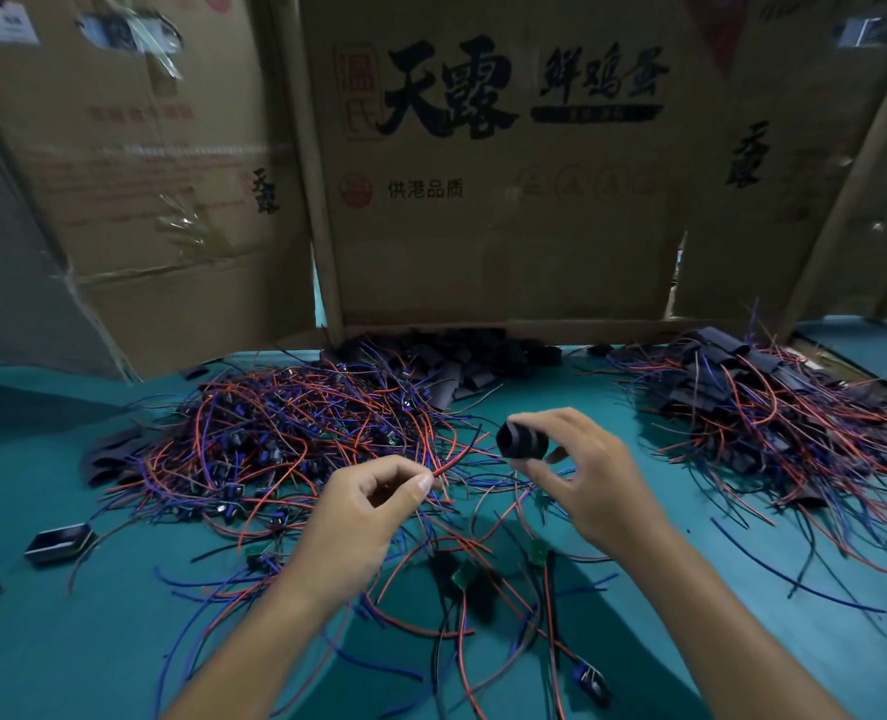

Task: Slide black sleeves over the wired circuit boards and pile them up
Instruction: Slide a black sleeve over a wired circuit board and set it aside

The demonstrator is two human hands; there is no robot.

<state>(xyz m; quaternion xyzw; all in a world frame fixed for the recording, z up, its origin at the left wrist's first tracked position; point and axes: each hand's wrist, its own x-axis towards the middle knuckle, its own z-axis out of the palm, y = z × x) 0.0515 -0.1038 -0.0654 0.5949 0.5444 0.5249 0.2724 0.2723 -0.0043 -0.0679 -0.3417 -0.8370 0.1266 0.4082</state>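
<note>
Two bare hands work over a teal table strewn with wired circuit boards and black sleeves.

The right hand [581,475] grips a black sleeve [523,440] between thumb and fingers, its open end facing left. The left hand [363,517] pinches the ends of red and black wires [452,459] just beside that opening. A tangle of unsleeved boards [275,439] lies at left; a pile of sleeved boards [774,407] lies at right. Cardboard boxes [498,163] stand behind.

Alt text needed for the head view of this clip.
Over a teal table, the right hand holds a black sleeve while the left hand pinches red wire. Unsleeved wired boards lie left; sleeved ones are piled right.
</note>
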